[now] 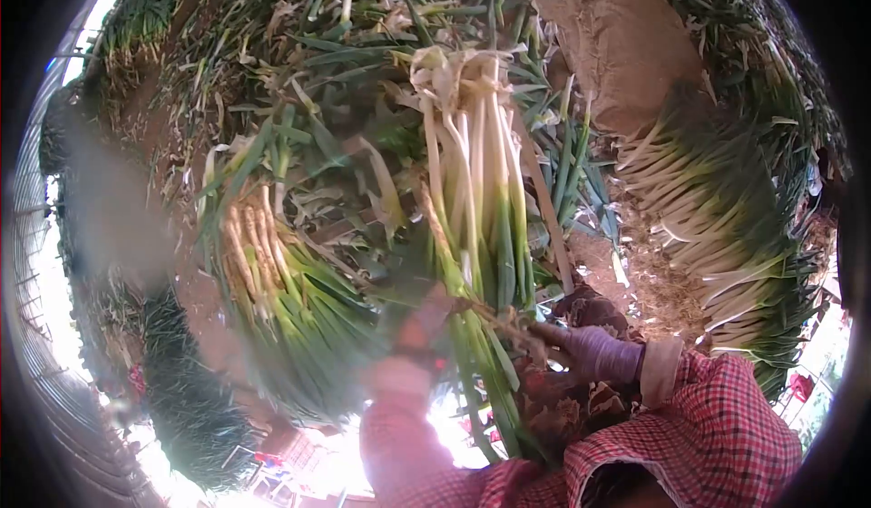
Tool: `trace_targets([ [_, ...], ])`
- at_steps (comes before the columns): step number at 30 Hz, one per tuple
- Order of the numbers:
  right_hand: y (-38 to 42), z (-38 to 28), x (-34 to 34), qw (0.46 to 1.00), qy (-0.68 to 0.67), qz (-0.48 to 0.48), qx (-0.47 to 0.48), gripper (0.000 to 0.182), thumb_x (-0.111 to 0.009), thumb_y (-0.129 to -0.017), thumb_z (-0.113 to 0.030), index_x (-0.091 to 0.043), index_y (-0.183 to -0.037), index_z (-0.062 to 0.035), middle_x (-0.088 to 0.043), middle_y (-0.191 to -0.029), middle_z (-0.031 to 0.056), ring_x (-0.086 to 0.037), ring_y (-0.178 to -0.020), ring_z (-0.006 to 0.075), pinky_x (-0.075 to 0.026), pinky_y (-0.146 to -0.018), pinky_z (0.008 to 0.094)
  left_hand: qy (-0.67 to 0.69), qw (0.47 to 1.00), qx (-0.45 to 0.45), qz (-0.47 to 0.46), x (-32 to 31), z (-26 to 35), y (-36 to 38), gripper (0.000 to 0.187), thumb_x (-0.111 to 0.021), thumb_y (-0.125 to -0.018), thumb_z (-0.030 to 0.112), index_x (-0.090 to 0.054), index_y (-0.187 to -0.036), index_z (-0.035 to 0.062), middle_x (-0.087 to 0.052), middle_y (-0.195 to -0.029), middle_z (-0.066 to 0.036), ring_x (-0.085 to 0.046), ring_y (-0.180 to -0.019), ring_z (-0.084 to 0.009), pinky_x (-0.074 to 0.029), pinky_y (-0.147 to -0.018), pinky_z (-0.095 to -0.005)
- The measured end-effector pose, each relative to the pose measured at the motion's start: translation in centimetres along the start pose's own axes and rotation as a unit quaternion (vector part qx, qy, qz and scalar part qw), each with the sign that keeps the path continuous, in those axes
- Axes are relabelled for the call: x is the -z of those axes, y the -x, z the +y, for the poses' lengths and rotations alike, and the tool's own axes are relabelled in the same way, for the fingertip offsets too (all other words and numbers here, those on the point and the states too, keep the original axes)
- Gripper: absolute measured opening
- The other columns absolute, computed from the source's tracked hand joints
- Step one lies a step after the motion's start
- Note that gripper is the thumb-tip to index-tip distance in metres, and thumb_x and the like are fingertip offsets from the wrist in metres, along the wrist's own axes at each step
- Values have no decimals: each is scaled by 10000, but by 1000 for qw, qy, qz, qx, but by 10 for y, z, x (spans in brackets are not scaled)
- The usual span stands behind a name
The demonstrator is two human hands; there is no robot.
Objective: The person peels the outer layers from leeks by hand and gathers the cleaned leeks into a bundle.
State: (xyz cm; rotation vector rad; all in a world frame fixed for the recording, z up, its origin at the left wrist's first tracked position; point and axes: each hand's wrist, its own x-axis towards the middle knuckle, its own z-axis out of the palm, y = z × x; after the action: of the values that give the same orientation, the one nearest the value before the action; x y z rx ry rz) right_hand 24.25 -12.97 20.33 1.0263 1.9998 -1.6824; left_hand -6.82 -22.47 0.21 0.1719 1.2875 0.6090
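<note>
A bunch of green onions with pale stems lies in front of me, its leaves pointing toward my body. My left hand, hazy in the glare, is at the left side of these leaves, its fingers blurred. From the right, my right hand, in a purple covering, has its fingers closed at a thin brownish strand or peel beside the leaves. One onion with a brown, soiled stem slants along the bunch's left side. Further left rests another pile of onions with brown stems.
Trimmed leaves and peelings litter the ground ahead. A long row of cleaned onions lies at the right, near a brown sheet. Dark green leaves are heaped at the lower left. A thin stick stands beside the bunch.
</note>
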Motion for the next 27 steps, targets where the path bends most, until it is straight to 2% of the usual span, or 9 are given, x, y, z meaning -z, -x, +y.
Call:
trace_targets([
  [2,-8,39,-8,990,-27,139,29,876,-672,-768,-48,-248,-1508,-246,-673,-946,129,-676,-778,282,-556,-682,359,-121,986,-9,111,-16,-15,-8,466,-709,-777,80,-535,-1205,25,-645,-1078,-143,-639,-932,-235,-539,-791,-345],
  [4,-4,49,-11,998,-12,65,15,877,-676,-767,-54,-242,-1508,-228,-655,-1022,143,-667,-854,291,-547,-734,362,-269,936,-81,213,-46,9,18,472,-712,-777,119,-530,-1200,13,-648,-1064,-172,-644,-934,-268,-526,-807,-358],
  [9,-13,89,-24,999,-22,34,20,887,-688,-761,-73,-226,-1508,-194,-626,-1158,174,-648,-1003,314,-530,-837,378,-539,825,76,153,-38,47,22,430,-637,-820,380,-636,-1114,66,-656,-1066,-212,-619,-1005,-383,-496,-871,-411],
  [12,-18,61,3,999,14,-9,-36,973,-717,-711,-125,-179,-1518,-203,-641,-1114,173,-658,-942,315,-542,-782,370,-752,653,91,13,-15,71,-1,351,-596,-875,342,-652,-1129,106,-684,-1058,-150,-648,-1000,-330,-472,-923,-445],
  [16,-12,38,-11,991,89,-100,-6,895,-706,-697,-110,-270,-1477,-156,-650,-1049,180,-668,-833,364,-550,-694,421,-906,402,23,133,-25,104,-19,372,-571,-867,223,-618,-1231,164,-581,-1313,0,-522,-1234,-190,-310,-1087,-536],
  [19,-35,42,-9,995,-9,-43,-94,975,-695,-654,-29,-226,-1501,-142,-623,-1144,191,-650,-944,339,-546,-772,374,-804,440,-167,363,-8,58,-15,524,-609,-818,213,-519,-1326,125,-435,-1437,-72,-448,-1297,-247,-296,-1124,-480],
  [22,-50,57,-40,998,-52,29,9,980,-693,-712,-76,-169,-1524,-237,-641,-1084,179,-660,-884,328,-557,-740,378,-555,625,-272,477,-33,35,-1,611,-632,-811,226,-432,-1368,73,-362,-1449,-187,-455,-1268,-334,-330,-1109,-438],
  [23,-52,61,-58,997,-25,14,66,963,-699,-740,-116,-163,-1526,-270,-652,-1037,176,-666,-828,343,-559,-696,397,-445,726,-259,456,-29,9,-18,583,-649,-802,239,-476,-1324,44,-429,-1365,-254,-464,-1229,-389,-372,-1067,-418],
  [27,-82,55,-36,991,-98,91,-4,1038,-714,-664,-14,-180,-1525,-239,-632,-1144,162,-665,-950,310,-557,-789,362,-379,767,-183,484,-6,2,-13,563,-725,-782,254,-532,-1259,28,-591,-1160,-197,-577,-1051,-406,-476,-909,-414],
])
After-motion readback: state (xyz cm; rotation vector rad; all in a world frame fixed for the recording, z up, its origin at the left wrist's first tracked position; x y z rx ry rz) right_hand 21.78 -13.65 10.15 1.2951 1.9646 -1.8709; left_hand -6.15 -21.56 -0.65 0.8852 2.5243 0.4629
